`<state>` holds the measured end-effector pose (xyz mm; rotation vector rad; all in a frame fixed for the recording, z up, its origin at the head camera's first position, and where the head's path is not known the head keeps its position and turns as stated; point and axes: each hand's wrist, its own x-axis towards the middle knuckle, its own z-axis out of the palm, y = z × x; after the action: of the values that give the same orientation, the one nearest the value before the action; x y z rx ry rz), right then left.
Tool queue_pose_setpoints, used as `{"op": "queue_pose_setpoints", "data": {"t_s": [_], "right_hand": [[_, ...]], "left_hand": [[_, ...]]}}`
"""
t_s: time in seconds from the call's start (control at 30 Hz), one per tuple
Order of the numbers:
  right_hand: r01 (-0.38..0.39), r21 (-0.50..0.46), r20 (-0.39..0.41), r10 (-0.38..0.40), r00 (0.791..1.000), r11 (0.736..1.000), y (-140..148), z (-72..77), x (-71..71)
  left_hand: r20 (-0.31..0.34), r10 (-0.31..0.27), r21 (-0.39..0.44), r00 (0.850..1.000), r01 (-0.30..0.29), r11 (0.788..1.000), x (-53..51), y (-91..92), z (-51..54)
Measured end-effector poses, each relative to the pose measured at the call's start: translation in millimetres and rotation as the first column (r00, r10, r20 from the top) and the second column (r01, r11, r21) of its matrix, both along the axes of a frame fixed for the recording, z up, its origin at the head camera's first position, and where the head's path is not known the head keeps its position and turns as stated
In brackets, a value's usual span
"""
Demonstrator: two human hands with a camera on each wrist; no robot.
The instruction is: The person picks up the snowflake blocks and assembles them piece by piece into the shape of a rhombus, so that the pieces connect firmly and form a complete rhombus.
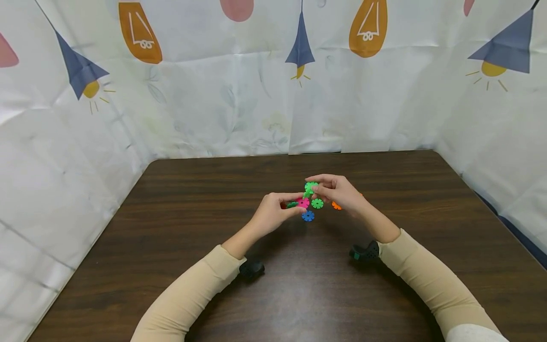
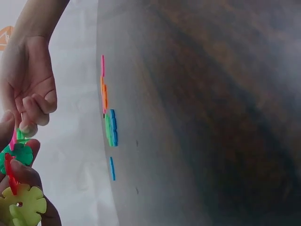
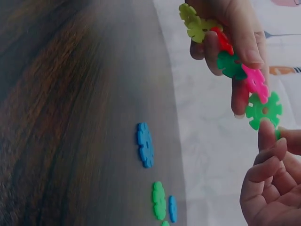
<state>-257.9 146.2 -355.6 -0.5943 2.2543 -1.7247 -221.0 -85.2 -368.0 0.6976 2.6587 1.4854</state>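
Note:
My left hand grips a chain of slotted plastic snowflake discs. In the right wrist view the chain runs from yellow-green discs through a red disc, a dark green disc and a pink disc to a bright green disc. My right hand pinches another bright green disc between thumb and finger, at the chain's end. That piece is mostly hidden by fingers; whether it is slotted in, I cannot tell. Both hands are raised above the table.
Loose discs lie on the dark wooden table under the hands: a blue disc, a green disc and an orange disc, with several others seen edge-on in the left wrist view. A printed white cloth hangs behind the table.

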Motion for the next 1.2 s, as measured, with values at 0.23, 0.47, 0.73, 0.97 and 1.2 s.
{"op": "queue_pose_setpoints", "data": {"t_s": [0.23, 0.47, 0.73, 0.97, 1.2], "right_hand": [[-0.021, 0.049, -0.047, 0.023, 0.999, 0.999, 3, -0.1, -2.3], [-0.004, 0.162, -0.203, 0.038, 0.978, 0.987, 19, 0.2, -10.2], [0.111, 0.248, -0.267, -0.043, 0.963, 0.962, 43, 0.3, -17.0], [0.153, 0.339, -0.278, -0.057, 0.959, 0.928, 69, -8.9, -29.9], [0.145, 0.478, -0.239, -0.031, 0.971, 0.866, 88, -19.5, -49.1]], "left_hand": [[-0.009, 0.014, 0.003, 1.0, -0.014, 1.0, 0.1, 0.5, -1.7], [-0.028, 0.019, -0.007, 0.999, -0.019, 1.0, -1.4, -0.3, 0.5], [-0.002, 0.02, -0.03, 1.0, -0.02, 0.999, -2.9, 0.0, 0.6], [0.022, -0.013, -0.023, 1.0, 0.013, 1.0, -1.2, 1.1, 0.2], [0.03, -0.022, -0.043, 0.999, 0.024, 0.999, -0.4, 1.6, -0.7]]}}
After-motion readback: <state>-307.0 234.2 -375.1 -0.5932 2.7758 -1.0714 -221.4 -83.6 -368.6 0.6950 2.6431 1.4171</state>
